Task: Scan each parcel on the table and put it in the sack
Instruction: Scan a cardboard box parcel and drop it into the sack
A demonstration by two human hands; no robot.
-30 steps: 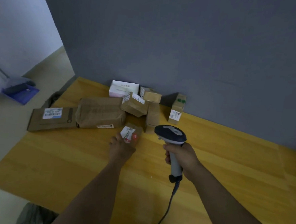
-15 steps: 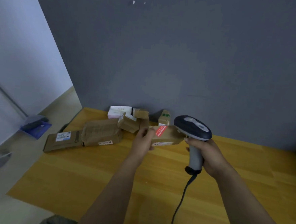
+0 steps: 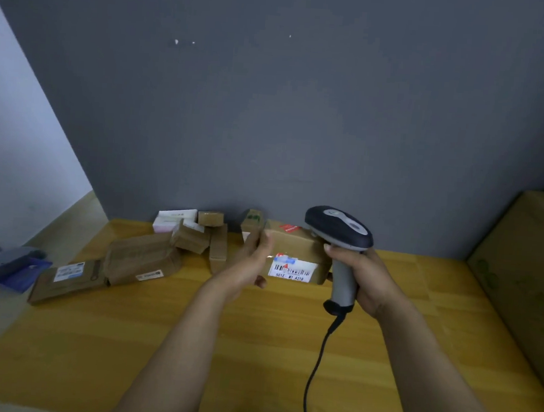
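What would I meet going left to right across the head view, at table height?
Blue object, flat labelled parcel, crumpled paper parcel, left hand, held parcel, scanner, big carton.

White label (image 3: pixel 292 270) on the front of the held cardboard parcel (image 3: pixel 297 244): barcode, and under it "501E- M1 A218", last digits unsure. Red sticker (image 3: pixel 290 228) on its top carries print too small to read. Labels on the flat parcel (image 3: pixel 65 284) and the brown wrapped parcel (image 3: pixel 141 258) at left are blurred, unreadable.
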